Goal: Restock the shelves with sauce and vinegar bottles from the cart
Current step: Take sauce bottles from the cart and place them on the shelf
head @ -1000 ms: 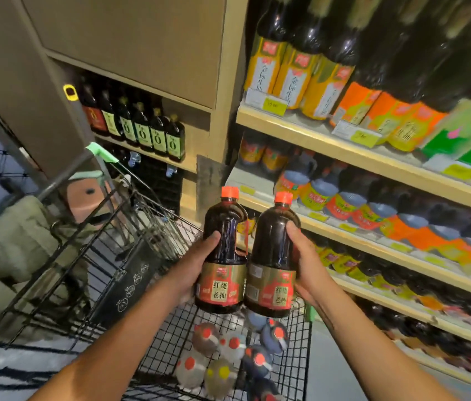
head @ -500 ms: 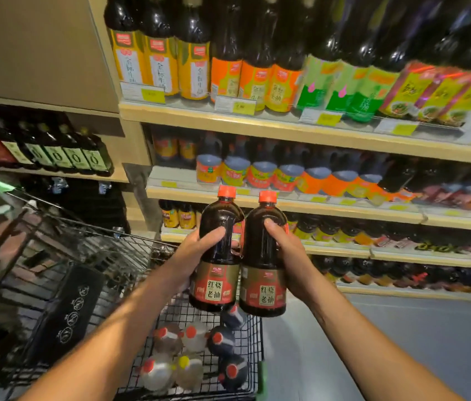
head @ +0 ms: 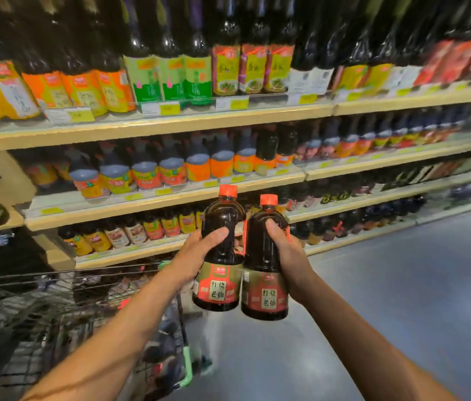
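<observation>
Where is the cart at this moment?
Head view, lower left: the cart stands in front of the bottom shelf, below and left of the sauce bottle gripped by the left hand.

The left bottle [head: 219, 247] and the right bottle [head: 263, 256] are dark brown, almost black, each with an orange-red cap [head: 227, 191]. Their labels [head: 217, 287] are red framed in olive gold, with a pale panel of dark characters. The shelves [head: 153, 127] are pale tan, dotted with yellow price tags [head: 169, 108]. The dark bottles on the top one carry orange wrappers [head: 84, 91], green wrappers [head: 170, 79] with a pink mark, and yellow ones. The cart [head: 40, 314] is black wire with a green edge. The floor [head: 387, 299] is grey-blue.
</observation>
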Tool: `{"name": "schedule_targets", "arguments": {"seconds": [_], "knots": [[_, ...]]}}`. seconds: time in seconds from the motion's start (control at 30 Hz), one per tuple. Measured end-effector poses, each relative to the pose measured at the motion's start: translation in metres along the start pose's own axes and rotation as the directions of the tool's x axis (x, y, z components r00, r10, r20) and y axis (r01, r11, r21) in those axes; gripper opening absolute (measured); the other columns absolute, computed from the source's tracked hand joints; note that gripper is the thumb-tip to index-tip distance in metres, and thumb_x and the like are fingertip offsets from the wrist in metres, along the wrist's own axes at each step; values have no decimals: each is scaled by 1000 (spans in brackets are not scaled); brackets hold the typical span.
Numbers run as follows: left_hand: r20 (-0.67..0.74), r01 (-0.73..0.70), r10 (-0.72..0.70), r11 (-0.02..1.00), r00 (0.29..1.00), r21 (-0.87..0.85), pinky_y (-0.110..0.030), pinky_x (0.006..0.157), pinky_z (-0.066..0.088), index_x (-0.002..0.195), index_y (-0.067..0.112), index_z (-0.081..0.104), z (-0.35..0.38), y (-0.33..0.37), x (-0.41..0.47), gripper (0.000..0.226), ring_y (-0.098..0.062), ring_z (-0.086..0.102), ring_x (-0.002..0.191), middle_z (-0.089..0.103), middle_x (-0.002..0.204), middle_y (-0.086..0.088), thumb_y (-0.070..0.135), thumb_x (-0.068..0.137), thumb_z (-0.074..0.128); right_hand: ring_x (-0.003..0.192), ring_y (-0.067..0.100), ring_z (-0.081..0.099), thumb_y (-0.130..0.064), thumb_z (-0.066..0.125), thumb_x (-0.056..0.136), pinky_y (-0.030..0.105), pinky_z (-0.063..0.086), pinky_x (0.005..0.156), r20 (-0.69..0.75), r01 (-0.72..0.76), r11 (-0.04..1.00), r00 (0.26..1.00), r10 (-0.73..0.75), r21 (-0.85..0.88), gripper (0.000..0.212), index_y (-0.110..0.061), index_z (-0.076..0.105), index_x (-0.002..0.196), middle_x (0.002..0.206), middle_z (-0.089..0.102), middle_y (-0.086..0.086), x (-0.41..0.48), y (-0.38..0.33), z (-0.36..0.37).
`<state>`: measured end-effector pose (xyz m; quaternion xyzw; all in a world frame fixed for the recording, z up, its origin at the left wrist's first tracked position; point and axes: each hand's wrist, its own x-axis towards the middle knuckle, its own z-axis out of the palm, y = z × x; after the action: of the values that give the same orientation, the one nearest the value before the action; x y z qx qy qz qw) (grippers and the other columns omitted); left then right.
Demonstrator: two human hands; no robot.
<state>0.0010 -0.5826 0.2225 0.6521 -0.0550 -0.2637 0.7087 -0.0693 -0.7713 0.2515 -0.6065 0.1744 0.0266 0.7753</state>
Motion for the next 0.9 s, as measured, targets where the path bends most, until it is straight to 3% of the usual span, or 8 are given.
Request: {"name": "schedule_targets", "arguments": {"seconds": [0.07, 0.17, 0.23, 0.43, 0.53, 0.67, 0.8, 0.9], "knots": [[46, -8, 8, 1000, 999, -1, -35, 75, 57, 99, 20, 78, 39, -4, 7, 41, -27, 76, 86, 79, 97, -12, 51, 73, 74, 99, 30, 74, -48, 64, 82, 38, 59, 81, -66, 20, 999, 998, -17, 43, 55, -8, 67, 121, 108, 76, 15, -14, -5, -36], [137, -24, 23, 1000, 990, 6, -34, 74, 59, 122, 7, 65, 96, -5, 18, 65, -31, 76, 93, 77, 105, -17, 50, 73, 74, 99, 32, 74, -37, 63, 92, 37, 62, 79, -172, 56, 996, 984, -42, 76, 38, -10, 68, 118, 107, 76, 15, -31, -15, -90], [212, -19, 16, 1000, 977, 13, -36, 77, 60, 128, 11, 62, 132, -7, 28, 75, -32, 75, 101, 77, 111, -15, 54, 68, 74, 100, 31, 74, -34, 62, 96, 37, 62, 81, -243, 80, 994, 968, -60, 73, 32, -11, 67, 117, 106, 77, 14, -42, -20, -124], [398, 12, -24, 999, 917, 33, -42, 84, 59, 129, 15, 62, 225, -14, 62, 72, -33, 73, 105, 76, 113, -13, 54, 70, 74, 99, 30, 75, -45, 64, 93, 50, 58, 91, -442, 123, 992, 891, -100, 25, 38, -16, 69, 116, 106, 77, 11, -69, -21, -213], [463, 23, -64, 995, 884, 93, -56, 97, 55, 127, 8, 62, 263, -21, 85, 77, -37, 71, 105, 74, 113, -18, 60, 72, 76, 93, 31, 75, -51, 65, 87, 50, 60, 87, -543, 139, 989, 835, -94, 43, 43, -17, 68, 114, 103, 77, 13, -78, -21, -251], [522, 97, -145, 988, 841, 117, -63, 99, 52, 130, 3, 58, 307, -28, 125, 93, -41, 69, 106, 72, 113, -21, 64, 64, 83, 89, 40, 74, -50, 67, 83, 49, 62, 79, -666, 159, 979, 745, -36, 125, 47, -12, 67, 111, 100, 75, 21, -83, -22, -304], [604, 142, -189, 982, 774, 125, -59, 93, 55, 132, 5, 56, 347, -34, 175, 88, -40, 70, 103, 71, 112, -21, 56, 65, 83, 88, 42, 73, -53, 77, 78, 53, 61, 81, -763, 207, 965, 646, -13, 159, 55, -10, 68, 111, 101, 74, 25, -76, -23, -356], [642, 127, -201, 979, 740, 159, -62, 98, 53, 129, 3, 57, 379, -35, 213, 84, -41, 69, 102, 71, 112, -23, 53, 67, 84, 87, 39, 74, -56, 78, 72, 54, 60, 84, -833, 212, 966, 554, 8, 150, 56, -12, 69, 107, 99, 76, 22, -67, -26, -391]]}}
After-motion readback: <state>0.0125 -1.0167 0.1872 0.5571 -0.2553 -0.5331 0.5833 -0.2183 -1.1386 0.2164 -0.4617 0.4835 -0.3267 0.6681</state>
